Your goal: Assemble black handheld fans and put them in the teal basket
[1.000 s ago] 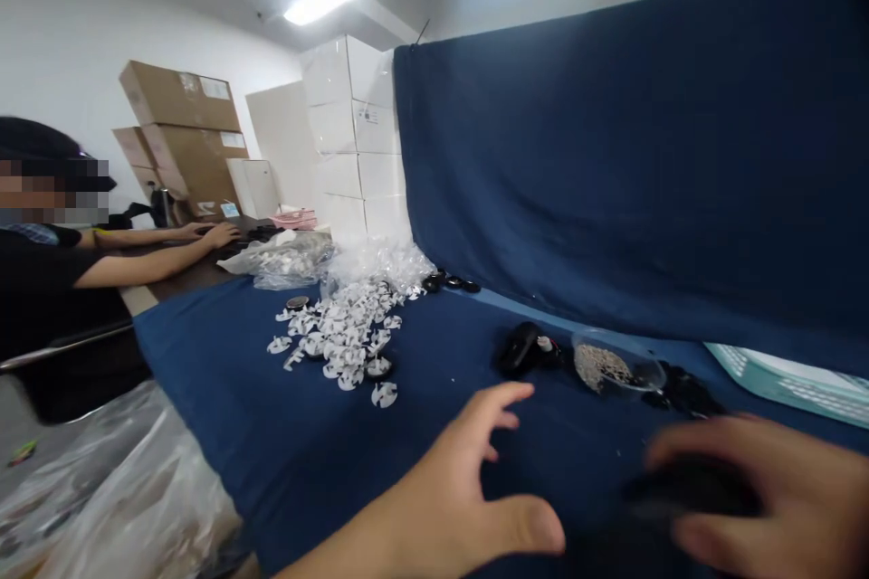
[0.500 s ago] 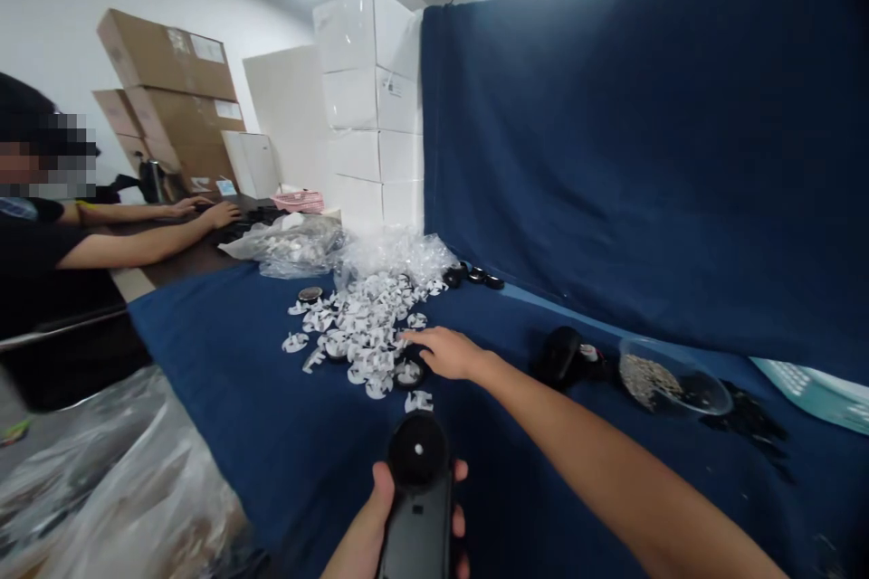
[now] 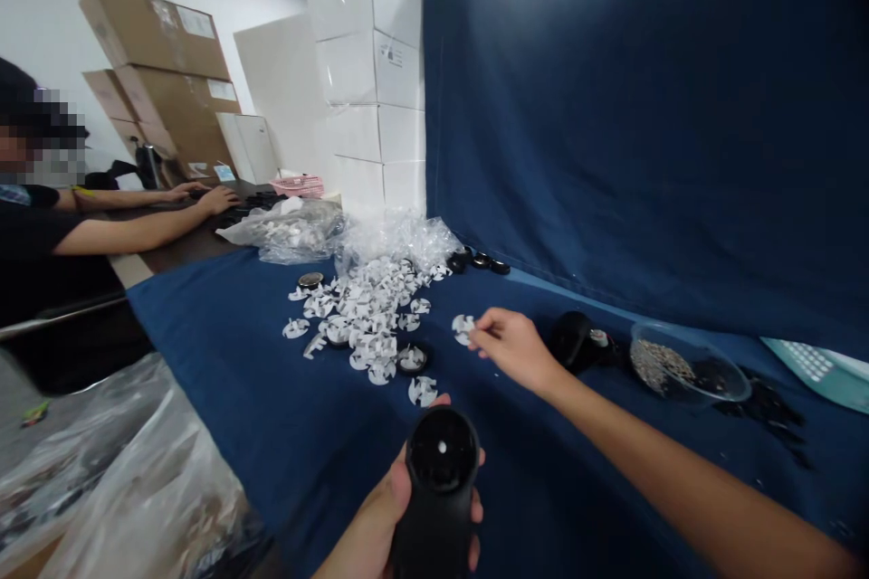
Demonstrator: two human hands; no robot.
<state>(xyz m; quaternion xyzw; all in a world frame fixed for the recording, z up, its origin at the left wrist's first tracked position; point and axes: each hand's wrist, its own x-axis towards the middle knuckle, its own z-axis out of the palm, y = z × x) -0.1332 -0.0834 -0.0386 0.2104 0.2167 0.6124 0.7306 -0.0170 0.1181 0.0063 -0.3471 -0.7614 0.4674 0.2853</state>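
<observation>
My left hand (image 3: 400, 493) is wrapped round a black handheld device (image 3: 438, 507), whose round, hollow head faces up and shows a small white spot in its centre. Between the thumb and fingers of my right hand (image 3: 509, 342) is a small white plastic piece (image 3: 463, 328), held above the blue cloth (image 3: 272, 398). Left of it lies a pile of similar white pieces (image 3: 370, 308). One white piece sits in a black round cap (image 3: 412, 358) at the pile's near edge, and a loose white piece (image 3: 423, 391) lies just beyond the device.
Clear plastic wrap (image 3: 400, 240) lies behind the pile, near black caps (image 3: 482, 261). At right are a black device part (image 3: 570, 339), a clear bowl of small metal parts (image 3: 685, 371) and a teal basket (image 3: 821, 371). A person's hands (image 3: 217, 199) rest on the dark table at left.
My right hand has moved right, away from the pile, and now holds a white piece clear of it. My left hand and the device appear slightly further right and higher. The view has tilted down.
</observation>
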